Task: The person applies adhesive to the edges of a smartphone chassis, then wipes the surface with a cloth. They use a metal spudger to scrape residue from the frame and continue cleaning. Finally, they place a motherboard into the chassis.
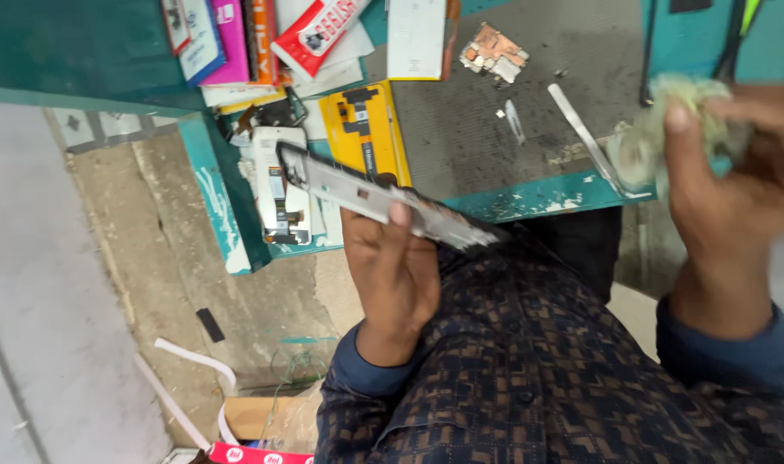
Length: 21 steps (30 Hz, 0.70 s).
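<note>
Two hands, left (396,271) gripping phone frame (383,199), right (736,185) clutching cloth wad (667,133)

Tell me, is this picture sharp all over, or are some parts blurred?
Head view: the right hand and its pale wad of cloth are smeared by motion blur; the left hand and the phone frame it holds look sharper; light is even, no harsh glare.
</note>
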Motion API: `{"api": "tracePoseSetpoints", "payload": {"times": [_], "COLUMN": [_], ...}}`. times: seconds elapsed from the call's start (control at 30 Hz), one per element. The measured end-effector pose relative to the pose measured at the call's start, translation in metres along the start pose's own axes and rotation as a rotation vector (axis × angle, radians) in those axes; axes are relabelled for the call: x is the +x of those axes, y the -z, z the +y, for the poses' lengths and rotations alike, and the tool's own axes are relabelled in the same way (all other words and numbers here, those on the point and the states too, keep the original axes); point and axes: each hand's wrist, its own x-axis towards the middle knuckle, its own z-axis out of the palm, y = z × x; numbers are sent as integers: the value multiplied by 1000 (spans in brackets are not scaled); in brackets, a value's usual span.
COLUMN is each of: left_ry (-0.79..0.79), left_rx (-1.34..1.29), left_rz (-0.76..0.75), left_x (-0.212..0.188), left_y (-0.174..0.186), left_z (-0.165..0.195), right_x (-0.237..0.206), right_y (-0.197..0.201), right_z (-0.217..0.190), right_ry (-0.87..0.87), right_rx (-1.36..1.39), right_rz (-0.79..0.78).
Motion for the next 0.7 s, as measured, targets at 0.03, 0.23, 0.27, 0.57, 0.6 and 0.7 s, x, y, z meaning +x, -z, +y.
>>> {"api": "tracePoseSetpoints", "payload": {"times": [0.03, 0.23, 0.27, 0.57, 0.6, 0.7], "left_ry": [35, 70, 58, 89, 106, 100], "left_rx": [-46, -125, -109, -97, -101, -111], "left_rz": [19, 58, 60, -9, -21, -79], "left_x": [6, 28, 30, 33, 32, 30], "left_y": [1, -1, -1, -4, -4, -2], "left_z": [-1, -15, -18, -35, -35, -32], "right_x": [17, 49, 45, 1, 1, 7], "right_y": [-4, -32, -35, -65, -66, -66], "right_z": [15, 47, 41, -33, -35, -35], "right_ry": [11, 356, 281, -418, -462, -569], "right_rx": [-11, -378, -259, 880, 881, 1080], "right_rz": [-9, 8, 15, -296, -298, -283]}}
